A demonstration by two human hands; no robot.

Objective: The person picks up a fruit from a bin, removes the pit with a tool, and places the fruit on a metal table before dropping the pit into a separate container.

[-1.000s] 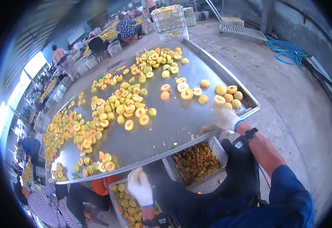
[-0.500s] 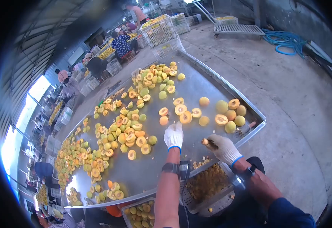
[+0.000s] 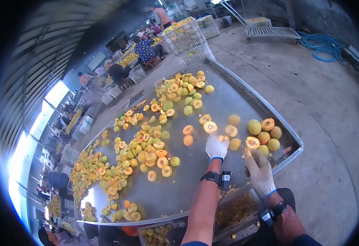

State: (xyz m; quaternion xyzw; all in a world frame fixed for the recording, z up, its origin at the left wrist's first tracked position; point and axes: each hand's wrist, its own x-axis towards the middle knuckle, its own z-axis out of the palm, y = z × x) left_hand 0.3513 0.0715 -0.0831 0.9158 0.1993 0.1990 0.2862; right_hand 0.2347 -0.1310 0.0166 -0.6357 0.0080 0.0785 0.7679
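My left hand point(image 3: 217, 148), in a white knit glove, reaches over the metal table point(image 3: 196, 164), its fingers closed on a peach half point(image 3: 224, 138). Just beyond it lies another cut peach half point(image 3: 210, 127) with its pit cavity facing up. My right hand point(image 3: 260, 171), in a stained glove, is closed around a small brownish thing point(image 3: 247, 152) that mostly hides in the fingers. Near its fingertips sits a group of whole and halved peaches point(image 3: 263, 137). Two more halves point(image 3: 188, 135) rest left of my left hand.
Heaps of peach halves point(image 3: 146, 149) cover the table's left and far parts. A raised rim point(image 3: 257, 96) edges it. Below the near edge stand a crate of peaches point(image 3: 157, 234) and a bin of scraps point(image 3: 239, 209). Farther off are stacked crates point(image 3: 185, 37), a trolley point(image 3: 274, 32) and seated people.
My left hand has moved right and closed on a peach half. My right hand has moved forward from above the scrap bin towards the peach group. The view has shifted slightly.
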